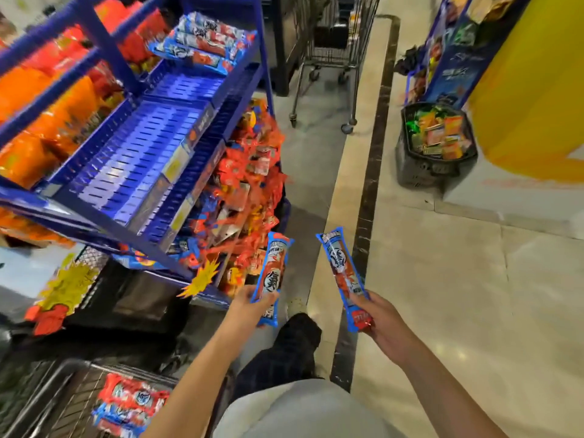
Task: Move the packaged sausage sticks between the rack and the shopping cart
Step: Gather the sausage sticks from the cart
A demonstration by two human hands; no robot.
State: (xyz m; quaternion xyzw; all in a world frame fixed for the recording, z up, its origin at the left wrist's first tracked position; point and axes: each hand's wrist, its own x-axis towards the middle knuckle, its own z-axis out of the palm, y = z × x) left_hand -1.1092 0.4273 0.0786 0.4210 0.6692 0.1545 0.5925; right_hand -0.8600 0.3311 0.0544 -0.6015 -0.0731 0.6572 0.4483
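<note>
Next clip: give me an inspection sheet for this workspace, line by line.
Surface: blue rack, slotted trays; tiled floor.
Job's things: left pack and right pack of sausage sticks in hand; more packs on the rack's top tray and in the shopping cart.
Clutter: black basket of snacks on the floor.
Hands: left hand and right hand each grip a pack near its lower end.
Cables: nothing seen.
Surroundings: second cart, yellow panel.

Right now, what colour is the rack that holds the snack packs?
The rack is blue, frame and slotted shelves alike; the head view shows it best.
</note>
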